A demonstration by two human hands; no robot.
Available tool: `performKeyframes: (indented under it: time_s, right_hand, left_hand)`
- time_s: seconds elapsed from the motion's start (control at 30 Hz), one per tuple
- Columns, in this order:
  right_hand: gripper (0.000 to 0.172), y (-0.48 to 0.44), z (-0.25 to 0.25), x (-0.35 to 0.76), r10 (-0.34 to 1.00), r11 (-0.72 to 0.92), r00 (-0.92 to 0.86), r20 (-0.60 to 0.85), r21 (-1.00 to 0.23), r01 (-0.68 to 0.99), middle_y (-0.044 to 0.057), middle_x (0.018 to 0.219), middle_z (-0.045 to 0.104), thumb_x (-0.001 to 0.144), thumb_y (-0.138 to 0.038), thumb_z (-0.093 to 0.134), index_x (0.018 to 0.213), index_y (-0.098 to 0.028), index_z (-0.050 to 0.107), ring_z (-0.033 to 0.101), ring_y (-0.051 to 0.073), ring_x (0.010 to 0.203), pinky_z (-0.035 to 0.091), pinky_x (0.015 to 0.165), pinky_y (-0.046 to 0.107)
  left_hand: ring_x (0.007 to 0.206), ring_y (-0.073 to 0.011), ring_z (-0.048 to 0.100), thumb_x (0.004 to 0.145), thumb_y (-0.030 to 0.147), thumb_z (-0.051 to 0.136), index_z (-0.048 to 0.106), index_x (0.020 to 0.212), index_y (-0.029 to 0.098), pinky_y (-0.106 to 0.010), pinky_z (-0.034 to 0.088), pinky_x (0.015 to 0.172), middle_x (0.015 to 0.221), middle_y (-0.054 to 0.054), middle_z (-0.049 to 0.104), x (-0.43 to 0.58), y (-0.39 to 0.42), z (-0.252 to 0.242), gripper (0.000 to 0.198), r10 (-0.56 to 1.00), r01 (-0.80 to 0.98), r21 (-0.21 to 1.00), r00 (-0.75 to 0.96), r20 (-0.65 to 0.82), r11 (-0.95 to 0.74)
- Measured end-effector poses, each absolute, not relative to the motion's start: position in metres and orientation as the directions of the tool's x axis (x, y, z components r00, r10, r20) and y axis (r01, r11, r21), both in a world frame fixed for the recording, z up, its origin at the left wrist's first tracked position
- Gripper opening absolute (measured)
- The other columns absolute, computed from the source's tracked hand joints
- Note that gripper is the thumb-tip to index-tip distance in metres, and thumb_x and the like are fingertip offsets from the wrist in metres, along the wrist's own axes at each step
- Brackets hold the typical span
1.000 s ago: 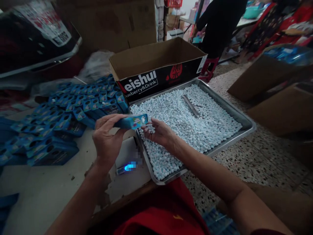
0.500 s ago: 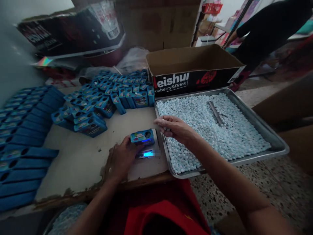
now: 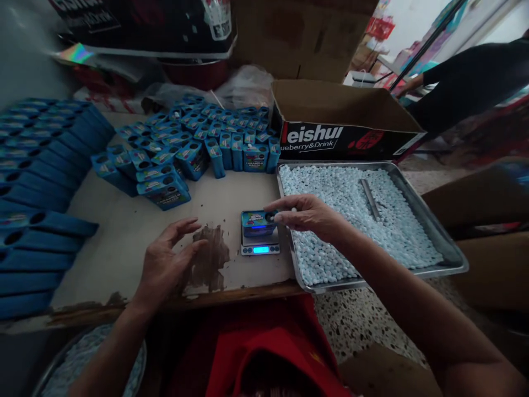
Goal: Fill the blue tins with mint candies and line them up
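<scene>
The right hand (image 3: 312,215), its fingers almost closed with one small white candy (image 3: 293,209) between them, is at the hole of the blue CARAMELO box (image 3: 253,218), which rests on a lit digital scale (image 3: 247,250). The left hand (image 3: 165,260), half open and holding nothing, is above the worn table (image 3: 239,193); farther out are many blue boxes (image 3: 165,194) and a metal tray (image 3: 451,257) of pale candies (image 3: 330,259)

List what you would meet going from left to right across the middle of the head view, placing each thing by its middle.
Lined-up blue cartons → left grip → digital scale → right grip → metal strip → brown cardboard boxes.
</scene>
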State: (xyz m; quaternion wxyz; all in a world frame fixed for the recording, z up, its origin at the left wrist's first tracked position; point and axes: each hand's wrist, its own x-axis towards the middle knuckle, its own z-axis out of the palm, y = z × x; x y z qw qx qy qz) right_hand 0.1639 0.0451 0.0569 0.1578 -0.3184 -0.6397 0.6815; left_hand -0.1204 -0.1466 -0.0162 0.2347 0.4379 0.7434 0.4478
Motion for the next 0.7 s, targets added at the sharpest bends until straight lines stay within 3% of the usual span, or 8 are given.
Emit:
performKeyframes:
  time_s: [0.13,0.23,0.3,0.43,0.53,0.7]
  right_hand:
    - [0.017,0.061,0.06,0.179,0.759,-0.382,-0.584,-0.286,-0.923,-0.044,-0.005,0.065,0.052,0.09,-0.031,0.084,0.089,-0.016,0.076,0.035,0.004,0.049,0.026,0.041,0.015]
    - [0.016,0.077,0.055,0.2,0.829,-0.543,-0.327,-0.453,-0.791,-0.281,-0.005,0.066,0.051,0.094,-0.016,0.074,0.083,-0.018,0.063,0.037,0.004,0.047,0.033,0.04,0.011]
    - [0.02,0.082,0.048,0.217,0.815,-0.578,-0.2,-0.544,-0.739,-0.346,-0.004,0.067,0.052,0.094,-0.007,0.065,0.081,-0.02,0.056,0.044,0.005,0.049,0.04,0.042,0.011]
    - [0.024,0.073,0.033,0.24,0.757,-0.647,-0.201,-0.622,-0.669,-0.366,-0.001,0.074,0.058,0.085,0.003,0.059,0.091,-0.02,0.059,0.05,0.007,0.053,0.045,0.044,0.011]
    - [0.018,0.065,0.03,0.236,0.723,-0.69,-0.318,-0.613,-0.655,-0.308,-0.003,0.072,0.057,0.087,-0.001,0.063,0.095,-0.017,0.064,0.041,0.004,0.047,0.039,0.04,0.01]
    - [0.008,0.061,0.045,0.201,0.696,-0.658,-0.454,-0.557,-0.747,-0.092,-0.004,0.063,0.054,0.086,-0.013,0.076,0.092,-0.016,0.071,0.032,0.003,0.044,0.028,0.038,0.011]
  left_hand:
    - [0.121,-0.0296,0.073,0.083,0.046,0.081,0.073,0.124,0.026,-0.048,0.053,0.118,0.122,-0.007,0.078,-0.115,-0.147,-0.015,0.046,0.862,0.441,0.874,-0.504,0.055,0.202]
    - [0.119,-0.029,0.073,0.085,0.047,0.079,0.077,0.118,0.026,-0.047,0.054,0.118,0.121,-0.006,0.079,-0.111,-0.148,-0.016,0.039,0.856,0.451,0.87,-0.513,0.067,0.202]
    - [0.117,-0.0288,0.074,0.086,0.048,0.08,0.078,0.113,0.026,-0.046,0.055,0.116,0.12,-0.006,0.079,-0.111,-0.15,-0.017,0.035,0.855,0.464,0.862,-0.513,0.075,0.203]
    - [0.114,-0.0283,0.075,0.086,0.045,0.081,0.079,0.109,0.025,-0.046,0.056,0.115,0.117,-0.004,0.08,-0.113,-0.151,-0.016,0.031,0.855,0.458,0.865,-0.514,0.07,0.204]
    - [0.117,-0.0273,0.074,0.087,0.041,0.083,0.078,0.114,0.023,-0.046,0.057,0.115,0.118,-0.001,0.079,-0.111,-0.147,-0.011,0.033,0.846,0.398,0.9,-0.53,0.065,0.18]
    - [0.116,-0.0245,0.075,0.088,0.034,0.084,0.073,0.122,0.023,-0.044,0.058,0.115,0.119,-0.002,0.079,-0.105,-0.138,-0.001,0.038,0.842,0.382,0.919,-0.524,0.126,0.1]
